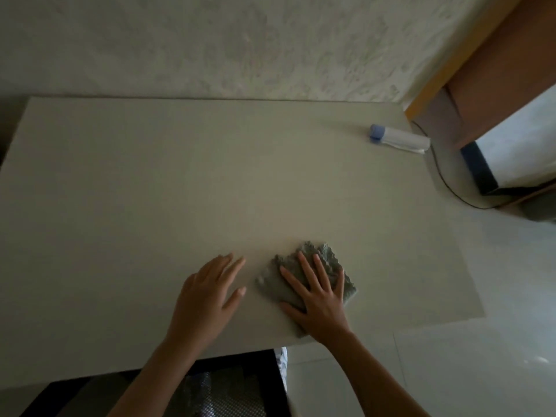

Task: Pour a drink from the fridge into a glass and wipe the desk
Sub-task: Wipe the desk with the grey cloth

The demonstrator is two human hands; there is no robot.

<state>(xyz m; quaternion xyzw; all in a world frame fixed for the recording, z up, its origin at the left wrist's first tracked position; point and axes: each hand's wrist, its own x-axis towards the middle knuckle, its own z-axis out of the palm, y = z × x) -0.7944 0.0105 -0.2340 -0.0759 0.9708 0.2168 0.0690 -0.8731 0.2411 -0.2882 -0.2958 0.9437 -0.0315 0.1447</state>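
Observation:
A crumpled grey cloth [326, 260] lies on the pale desk [180, 182] near its front right edge. My right hand [316, 293] rests flat on the cloth with fingers spread, pressing it to the desk top. My left hand [207, 293] lies flat on the bare desk just left of the cloth, fingers together, holding nothing. No glass and no drink container show in this view.
A white roll with a blue end [398, 139] lies at the desk's back right corner. A textured wall runs behind the desk. A brown cabinet [496, 70] and a thin cable [445, 182] stand to the right over a glossy white floor. A black chair [210, 389] sits below the front edge.

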